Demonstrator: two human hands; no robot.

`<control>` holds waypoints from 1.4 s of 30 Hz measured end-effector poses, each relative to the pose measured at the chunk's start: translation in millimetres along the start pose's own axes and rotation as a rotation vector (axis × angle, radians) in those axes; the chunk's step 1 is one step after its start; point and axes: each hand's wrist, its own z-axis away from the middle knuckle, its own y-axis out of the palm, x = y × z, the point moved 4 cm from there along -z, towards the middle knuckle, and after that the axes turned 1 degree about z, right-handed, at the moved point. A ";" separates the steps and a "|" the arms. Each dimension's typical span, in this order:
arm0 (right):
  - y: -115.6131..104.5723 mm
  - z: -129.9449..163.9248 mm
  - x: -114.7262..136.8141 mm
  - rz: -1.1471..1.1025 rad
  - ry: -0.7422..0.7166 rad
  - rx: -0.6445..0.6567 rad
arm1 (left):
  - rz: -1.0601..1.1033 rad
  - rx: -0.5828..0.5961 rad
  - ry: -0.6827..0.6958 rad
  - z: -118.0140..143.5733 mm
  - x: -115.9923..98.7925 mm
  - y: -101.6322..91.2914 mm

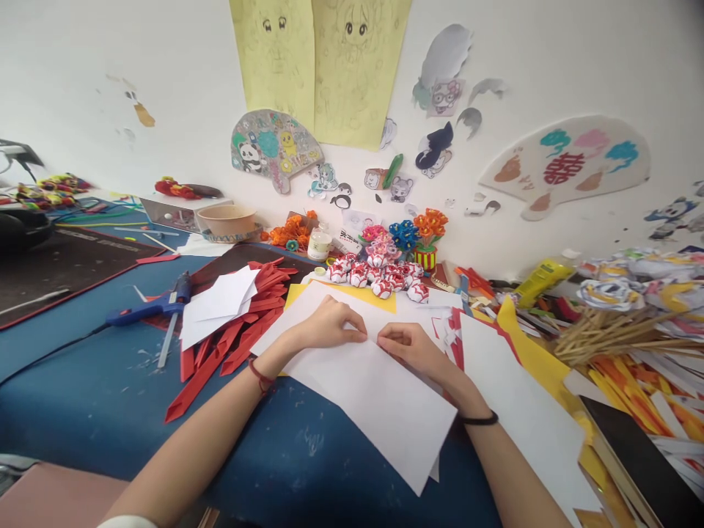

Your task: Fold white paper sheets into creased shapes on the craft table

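Note:
A white sheet of paper (379,400) lies on the blue table (82,396) in front of me, over a yellow sheet (379,301). My left hand (328,325) rests on the paper with its fingertips pinching the paper's fold near the middle. My right hand (410,343) pinches the same fold just to the right, fingers curled. The two hands' fingertips are a few centimetres apart. A red string bracelet sits on my left wrist, a black band on my right.
Folded red paper strips (231,341) and small white sheets (217,304) lie to the left, beside a blue glue gun (151,308). Red-and-white paper balls (379,275) and paper flowers (429,227) stand behind. Wooden sticks (605,337) and paper scraps crowd the right.

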 end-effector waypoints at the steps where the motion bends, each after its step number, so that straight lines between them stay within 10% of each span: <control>1: -0.6 -0.3 0.3 0.010 -0.003 -0.013 | -0.001 -0.005 -0.002 -0.1 0.0 -0.1; 18: 1.8 -0.5 0.9 0.163 -0.078 0.042 | -0.077 -0.057 0.001 -2.2 -6.2 3.3; 30: -37.8 12.2 -3.6 0.159 0.015 0.046 | 0.003 -0.290 -0.193 6.1 39.0 -38.6; 42: -72.0 21.1 -10.0 -0.042 -0.068 -0.464 | 0.184 -0.430 -0.175 13.8 40.9 -51.9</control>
